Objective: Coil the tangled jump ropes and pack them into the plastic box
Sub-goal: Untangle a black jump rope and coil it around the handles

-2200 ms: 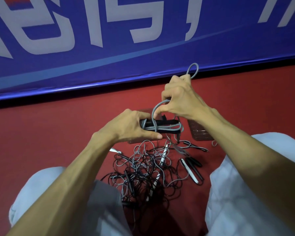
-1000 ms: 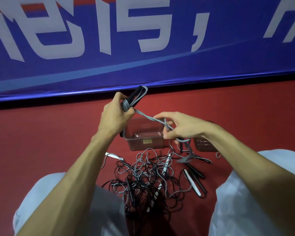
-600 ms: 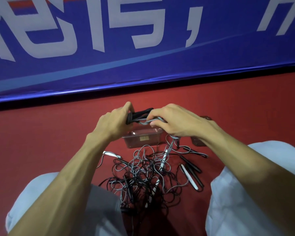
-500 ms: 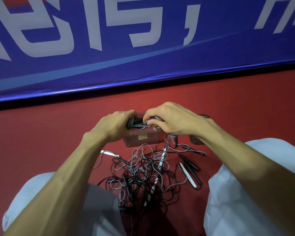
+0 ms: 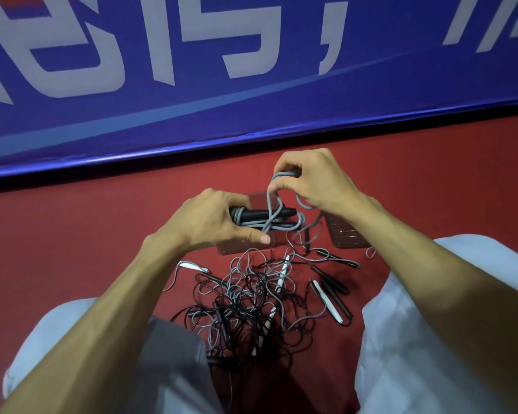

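My left hand [image 5: 210,222] grips the black handles [image 5: 263,215] while my right hand [image 5: 314,177] pinches the grey rope [image 5: 271,201] above the box [image 5: 237,248].

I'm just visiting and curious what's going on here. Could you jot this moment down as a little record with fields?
setting: red floor below a blue banner
left hand: grips black handles with grey rope wrapped around them
right hand: pinches a loop of that rope, raised above the handles
plastic box: on the floor under the hands, mostly hidden
still to coil: tangled pile between the knees
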Motion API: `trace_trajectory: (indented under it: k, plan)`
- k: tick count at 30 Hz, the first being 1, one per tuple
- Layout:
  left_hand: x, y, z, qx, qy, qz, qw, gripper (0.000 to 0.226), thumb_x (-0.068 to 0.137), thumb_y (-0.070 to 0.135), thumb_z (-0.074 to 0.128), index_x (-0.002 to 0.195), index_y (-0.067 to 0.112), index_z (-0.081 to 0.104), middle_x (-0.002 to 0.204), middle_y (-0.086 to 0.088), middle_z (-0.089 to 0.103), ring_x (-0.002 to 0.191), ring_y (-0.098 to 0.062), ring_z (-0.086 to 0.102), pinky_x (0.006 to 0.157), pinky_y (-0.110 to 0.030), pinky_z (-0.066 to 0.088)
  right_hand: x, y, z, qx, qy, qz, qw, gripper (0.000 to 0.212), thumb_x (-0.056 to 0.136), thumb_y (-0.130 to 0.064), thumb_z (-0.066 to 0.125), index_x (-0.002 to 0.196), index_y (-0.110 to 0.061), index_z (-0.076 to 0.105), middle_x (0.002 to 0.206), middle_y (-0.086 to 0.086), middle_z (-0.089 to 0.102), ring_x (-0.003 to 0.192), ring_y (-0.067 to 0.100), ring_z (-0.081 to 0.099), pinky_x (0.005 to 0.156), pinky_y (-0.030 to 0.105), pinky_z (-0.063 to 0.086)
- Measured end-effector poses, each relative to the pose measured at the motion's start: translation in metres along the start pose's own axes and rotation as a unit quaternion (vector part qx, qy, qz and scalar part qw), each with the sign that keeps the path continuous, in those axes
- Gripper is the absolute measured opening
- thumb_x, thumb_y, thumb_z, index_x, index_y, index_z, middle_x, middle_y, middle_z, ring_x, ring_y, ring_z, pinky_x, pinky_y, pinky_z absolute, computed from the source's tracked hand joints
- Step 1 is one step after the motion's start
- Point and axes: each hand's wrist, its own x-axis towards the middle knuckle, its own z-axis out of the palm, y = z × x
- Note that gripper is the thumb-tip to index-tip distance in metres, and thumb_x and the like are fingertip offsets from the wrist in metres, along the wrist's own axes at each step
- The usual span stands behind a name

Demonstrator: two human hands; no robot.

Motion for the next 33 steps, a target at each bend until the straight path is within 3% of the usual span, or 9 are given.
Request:
trace_trajectory:
  k: [3,6,10,15,19,22,26,28,33]
  plan:
    - [0.001,0.0,0.001,0.032,0.034,-0.019,0.999,0.057,0.049,0.088,0.055,0.074,0.038,0.063,0.058,0.005,0.059,0.055,-0.007,0.049,0.055,-0.027,0.033,0.002,-0.003,0.002,0.045,0.019,0.028,0.998,0.014,0.068,-0.019,0.085,0.071,-0.013,0.073,0.062,-0.013,0.066,0.06,0.0,0.057,0.059,0.014,0.042]
    - [0.002,0.001,0.002,0.015,0.041,-0.022,0.999,0.053,0.046,0.087,0.058,0.068,0.039,0.06,0.059,0.005,0.059,0.057,-0.007,0.05,0.055,-0.027,0.035,0.005,-0.005,0.002,0.112,0.021,0.058,0.992,0.016,0.067,-0.013,0.086,0.066,-0.019,0.071,0.064,0.001,0.07,0.058,0.002,0.06,0.061,0.019,0.047]
    - [0.003,0.004,0.011,0.04,0.034,-0.007,0.999,0.058,0.056,0.084,0.063,0.085,0.035,0.069,0.059,0.004,0.061,0.053,-0.008,0.049,0.054,-0.027,0.036,0.005,-0.009,0.006,0.153,-0.019,0.052,0.987,0.022,0.066,-0.01,0.086,0.064,-0.025,0.069,0.063,-0.001,0.069,0.059,0.005,0.061,0.063,0.025,0.05]
    - [-0.002,0.004,0.005,-0.144,0.038,0.031,0.988,0.033,0.062,0.052,0.06,0.072,0.021,0.065,0.055,0.006,0.056,0.048,-0.009,0.045,0.05,-0.025,0.037,0.007,0.003,0.002,0.139,-0.018,0.073,0.987,0.02,0.071,-0.014,0.083,0.066,-0.026,0.069,0.067,-0.001,0.07,0.063,0.005,0.059,0.063,0.027,0.047]
    - [-0.005,0.0,-0.005,-0.311,0.069,0.014,0.948,0.032,0.066,0.037,0.059,0.08,0.009,0.067,0.06,-0.002,0.057,0.046,-0.013,0.048,0.042,-0.019,0.036,0.003,0.009,0.002,0.114,-0.059,0.057,0.99,0.028,0.072,0.007,0.068,0.075,-0.021,0.066,0.058,-0.014,0.061,0.054,-0.007,0.051,0.057,0.021,0.04]
    - [-0.002,0.002,-0.008,-0.416,0.151,-0.006,0.897,0.029,0.074,0.022,0.054,0.099,0.013,0.065,0.065,-0.011,0.062,0.042,-0.023,0.051,0.038,-0.019,0.035,-0.001,0.005,0.013,0.118,-0.059,0.074,0.989,0.029,0.088,-0.011,0.068,0.067,-0.031,0.062,0.052,-0.013,0.053,0.048,-0.004,0.044,0.054,0.021,0.037]
    - [0.003,-0.002,-0.013,-0.518,0.239,-0.048,0.82,0.051,0.083,0.017,0.048,0.127,0.041,0.052,0.071,-0.02,0.064,0.041,-0.025,0.047,0.039,-0.021,0.034,-0.005,-0.002,0.026,0.106,-0.084,0.074,0.988,0.025,0.093,-0.03,0.063,0.069,-0.028,0.067,0.057,-0.007,0.064,0.052,0.0,0.056,0.059,0.028,0.046]
    - [0.004,-0.001,-0.012,-0.507,0.254,-0.063,0.821,0.045,0.092,0.012,0.044,0.123,0.041,0.057,0.071,-0.019,0.064,0.042,-0.025,0.047,0.04,-0.02,0.033,-0.007,-0.005,0.031,0.125,-0.111,0.09,0.982,0.023,0.093,-0.027,0.063,0.072,-0.02,0.069,0.058,-0.008,0.064,0.052,0.002,0.058,0.06,0.027,0.048]
    - [0.009,-0.013,-0.01,-0.458,0.314,-0.14,0.82,0.017,0.093,0.012,0.049,0.091,0.011,0.066,0.075,-0.019,0.064,0.049,-0.025,0.049,0.037,-0.018,0.031,-0.011,-0.006,0.035,0.21,-0.223,0.179,0.935,0.012,0.089,-0.013,0.069,0.08,-0.005,0.066,0.061,-0.001,0.061,0.062,0.017,0.068,0.051,0.024,0.052]
